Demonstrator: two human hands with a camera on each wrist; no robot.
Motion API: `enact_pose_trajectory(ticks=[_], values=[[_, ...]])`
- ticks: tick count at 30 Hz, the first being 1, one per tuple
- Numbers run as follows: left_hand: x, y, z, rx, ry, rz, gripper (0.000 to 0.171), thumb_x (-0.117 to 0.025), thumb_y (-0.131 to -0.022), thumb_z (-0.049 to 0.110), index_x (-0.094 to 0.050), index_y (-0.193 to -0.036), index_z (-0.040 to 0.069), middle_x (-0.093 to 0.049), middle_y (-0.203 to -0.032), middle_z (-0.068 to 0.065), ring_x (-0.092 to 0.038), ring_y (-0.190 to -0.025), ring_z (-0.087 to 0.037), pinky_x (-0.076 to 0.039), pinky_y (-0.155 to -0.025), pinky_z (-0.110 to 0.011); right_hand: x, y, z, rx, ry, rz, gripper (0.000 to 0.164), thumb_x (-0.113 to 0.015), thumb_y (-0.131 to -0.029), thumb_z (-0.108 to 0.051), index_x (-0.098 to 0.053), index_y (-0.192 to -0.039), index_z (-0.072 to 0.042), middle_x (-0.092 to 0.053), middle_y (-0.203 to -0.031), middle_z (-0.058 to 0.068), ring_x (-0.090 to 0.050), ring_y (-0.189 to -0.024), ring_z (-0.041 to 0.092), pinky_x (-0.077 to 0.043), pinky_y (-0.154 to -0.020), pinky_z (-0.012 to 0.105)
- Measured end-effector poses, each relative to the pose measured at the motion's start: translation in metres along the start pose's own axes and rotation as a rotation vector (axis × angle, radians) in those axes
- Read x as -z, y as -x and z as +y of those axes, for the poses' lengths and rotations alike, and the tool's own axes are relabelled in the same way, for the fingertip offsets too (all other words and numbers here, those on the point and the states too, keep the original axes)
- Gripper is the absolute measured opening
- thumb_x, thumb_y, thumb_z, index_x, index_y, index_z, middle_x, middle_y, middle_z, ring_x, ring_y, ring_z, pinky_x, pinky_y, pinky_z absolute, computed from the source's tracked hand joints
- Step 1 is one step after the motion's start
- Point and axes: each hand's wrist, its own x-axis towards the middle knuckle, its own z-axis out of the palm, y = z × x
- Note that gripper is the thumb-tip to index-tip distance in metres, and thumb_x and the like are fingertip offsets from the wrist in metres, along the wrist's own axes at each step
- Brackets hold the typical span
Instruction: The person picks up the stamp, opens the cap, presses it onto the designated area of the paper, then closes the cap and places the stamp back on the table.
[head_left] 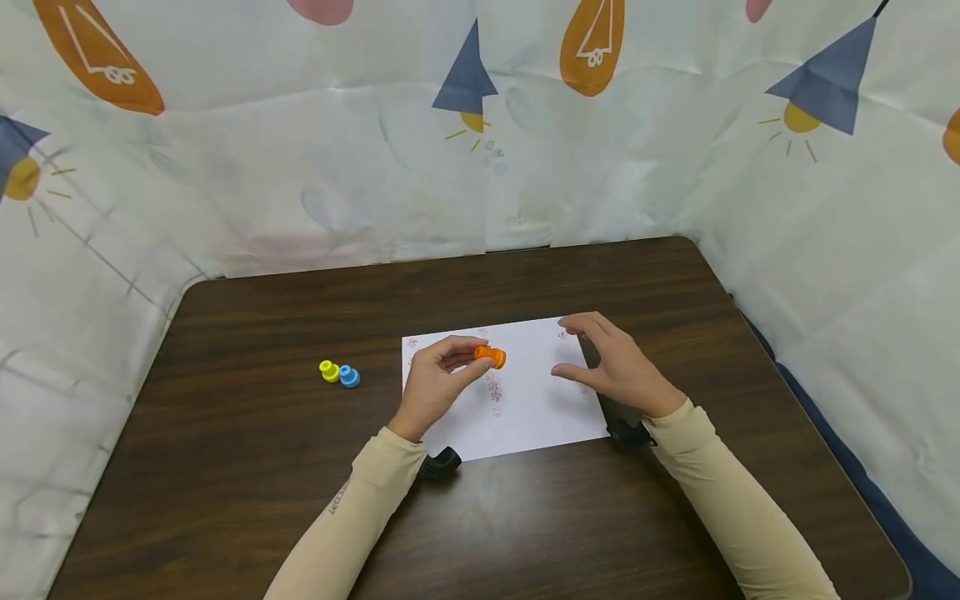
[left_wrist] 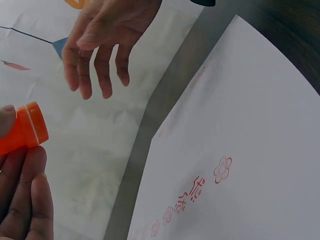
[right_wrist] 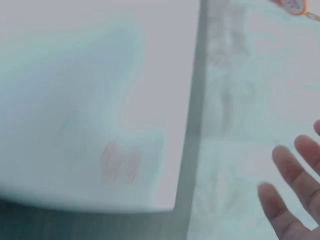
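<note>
Orange stamp (head_left: 491,357) is in the L hand (head_left: 438,375), out at the tips, on that hand's R side, held up over the white paper (head_left: 543,408). It's small, round & bright orange, w/ a skinny mid. & fatter ends. L wrist cam shows a thin pale line round it near 1 end. R wrist cam shows its round face w/ tiny marks, part cut off at the edge.

Now L to R. Yellow stamp (head_left: 328,372) & blue stamp (head_left: 349,377) sit side by side on the dark brown table (head_left: 225,417), well apart from the L hand. Next, the L hand: thumb on 1 side, fingers on the other, pinching the orange stamp. Paper has red marks, e.g. a flower (left_wrist: 223,170) & some squiggles (left_wrist: 190,194) in a row.

Last, R hand (head_left: 618,367): thumb & fingers spread, big gap b/w them, above the paper's R edge. Orange stamp is L of it, not touching. Both arms have tan sleeves (head_left: 742,492).
</note>
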Motion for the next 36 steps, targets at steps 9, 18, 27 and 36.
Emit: enact_pose_trajectory(ticks=[9, 18, 27, 36], values=[[-0.009, -0.004, 0.004, 0.034, 0.114, 0.054, 0.035, -0.082, -0.088, 0.01, -0.072, -0.119, -0.002, -0.073, -0.121, -0.018, -0.073, -0.098, -0.01, -0.061, -0.093, -0.022, -0.005, -0.016, -0.014, -0.022, -0.361, 0.121, 0.05, -0.083, -0.088, -0.013, -0.062, -0.133, -0.014, -0.07, -0.128, 0.004, -0.071, -0.111, 0.017, -0.062, -0.094, 0.042], [-0.015, -0.007, 0.013, 0.067, 0.207, 0.094, 0.033, -0.082, -0.089, 0.012, -0.073, -0.119, 0.003, -0.074, -0.121, -0.018, -0.075, -0.1, -0.013, -0.062, -0.091, -0.024, -0.003, -0.025, -0.027, -0.014, -0.586, 0.13, 0.042, -0.076, -0.091, -0.001, -0.062, -0.13, -0.007, -0.069, -0.124, 0.008, -0.074, -0.107, 0.017, -0.06, -0.093, 0.024], [-0.025, -0.013, 0.014, 0.067, 0.253, 0.1, 0.032, -0.081, -0.089, 0.011, -0.072, -0.119, 0.001, -0.074, -0.12, -0.018, -0.075, -0.1, -0.012, -0.062, -0.092, -0.024, -0.01, -0.029, -0.032, -0.031, -0.735, 0.115, 0.036, -0.074, -0.093, 0.0, -0.064, -0.127, -0.001, -0.072, -0.12, 0.006, -0.075, -0.104, 0.011, -0.062, -0.094, 0.028], [-0.034, -0.016, 0.014, 0.065, 0.288, 0.091, 0.032, -0.08, -0.09, 0.008, -0.072, -0.12, 0.002, -0.075, -0.119, -0.015, -0.075, -0.1, -0.011, -0.062, -0.092, -0.025, -0.014, -0.028, -0.032, -0.028, -0.771, 0.085, 0.033, -0.077, -0.09, 0.0, -0.067, -0.122, 0.003, -0.071, -0.118, 0.011, -0.074, -0.101, 0.013, -0.063, -0.092, 0.027]])
